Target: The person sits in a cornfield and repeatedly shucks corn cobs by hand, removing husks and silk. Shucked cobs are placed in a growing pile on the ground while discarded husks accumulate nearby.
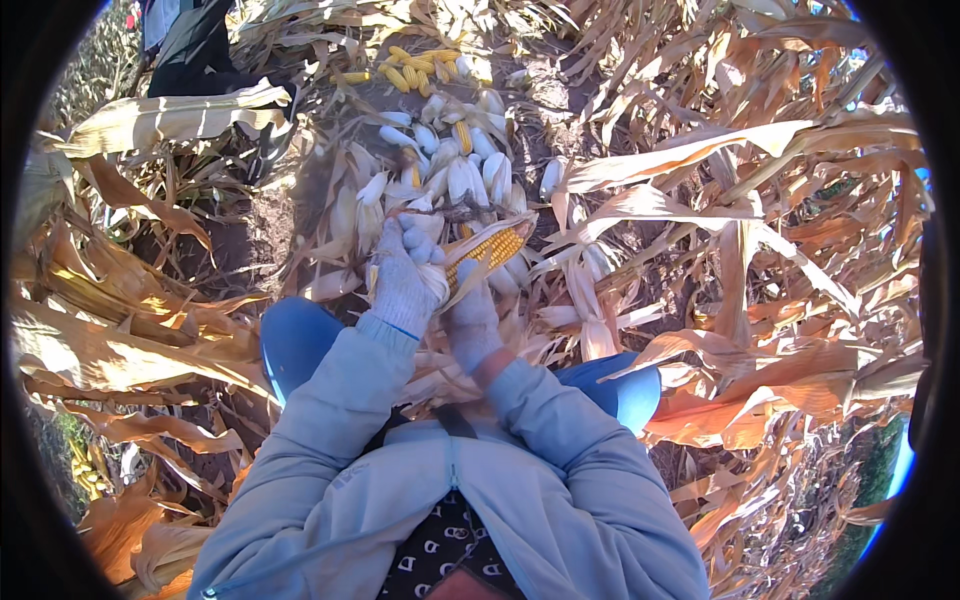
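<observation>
In front of my knees, both hands wear pale gloves. My right hand [472, 312] is closed around the lower part of an ear of corn [492, 250], whose yellow kernels show between peeled-back dry husk. Beside it, my left hand [402, 272] has its fingers curled in, with pale husk bunched against the palm side. A thin reddish-brown piece sticks out at its fingertips, too small to name. Just beyond my hands lies a heap of ears in pale husks [465, 180], a few with yellow kernels exposed.
Bare yellow ears [425, 68] are piled past the heap. Dry corn stalks and leaves [720, 210] crowd the right side, and more leaves [130, 340] cover the left. A person's dark trouser leg [195, 55] shows at the upper left. My blue-clad knees [300, 345] flank my arms.
</observation>
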`<state>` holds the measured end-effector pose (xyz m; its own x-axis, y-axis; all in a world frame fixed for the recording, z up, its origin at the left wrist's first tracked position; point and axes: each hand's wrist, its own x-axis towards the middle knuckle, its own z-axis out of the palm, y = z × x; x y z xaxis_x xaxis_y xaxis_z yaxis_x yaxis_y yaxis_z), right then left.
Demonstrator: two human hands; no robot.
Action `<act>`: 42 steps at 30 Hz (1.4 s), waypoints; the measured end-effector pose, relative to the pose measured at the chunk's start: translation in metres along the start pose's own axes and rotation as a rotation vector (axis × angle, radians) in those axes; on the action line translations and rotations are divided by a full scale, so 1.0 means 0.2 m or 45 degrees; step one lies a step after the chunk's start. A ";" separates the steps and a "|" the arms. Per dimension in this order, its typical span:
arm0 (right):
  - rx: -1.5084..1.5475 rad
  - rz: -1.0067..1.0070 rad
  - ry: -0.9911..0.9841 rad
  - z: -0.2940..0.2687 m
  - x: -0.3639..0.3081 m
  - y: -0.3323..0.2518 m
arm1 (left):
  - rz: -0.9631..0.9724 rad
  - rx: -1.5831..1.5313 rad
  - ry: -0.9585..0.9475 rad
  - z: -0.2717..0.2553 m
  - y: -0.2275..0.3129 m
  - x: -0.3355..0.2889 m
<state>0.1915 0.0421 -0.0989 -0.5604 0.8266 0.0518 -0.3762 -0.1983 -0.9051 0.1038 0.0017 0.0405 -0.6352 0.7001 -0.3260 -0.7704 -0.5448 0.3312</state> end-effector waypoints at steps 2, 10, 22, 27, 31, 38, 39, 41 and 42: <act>0.680 0.503 0.133 -0.01 0.03 -0.03 | -0.155 -0.105 -0.193 -0.03 -0.01 -0.06; 0.810 0.758 -0.046 -0.17 0.04 -0.03 | -0.356 0.080 -0.276 0.00 -0.11 -0.10; -1.180 0.051 0.034 -0.28 0.46 -0.89 | 0.615 2.138 -2.083 0.18 0.23 -0.12; -1.178 0.116 -0.214 -0.27 0.46 -0.87 | -0.264 1.691 -1.304 0.23 0.50 0.14; -0.967 0.245 -0.411 -0.27 0.49 -0.67 | 0.421 1.342 -0.763 0.13 0.34 0.38; -1.033 0.307 -0.780 -0.14 0.39 -0.66 | -0.054 1.125 -0.518 0.05 0.09 0.38; -0.937 0.344 -0.821 -0.12 0.38 -0.65 | -0.089 1.075 -0.526 0.01 0.08 0.43; -0.596 0.435 -0.829 -0.07 0.37 -0.66 | -0.123 0.983 -0.515 -0.12 0.06 0.55; -0.593 0.458 -0.842 -0.05 0.37 -0.68 | -0.125 0.941 -0.496 -0.16 0.05 0.59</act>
<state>0.2081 0.1352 0.0234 -0.9530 0.2531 -0.1664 0.1631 -0.0343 -0.9860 0.0193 0.0639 -0.0233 -0.3987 0.9117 -0.0993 -0.5010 -0.1258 0.8563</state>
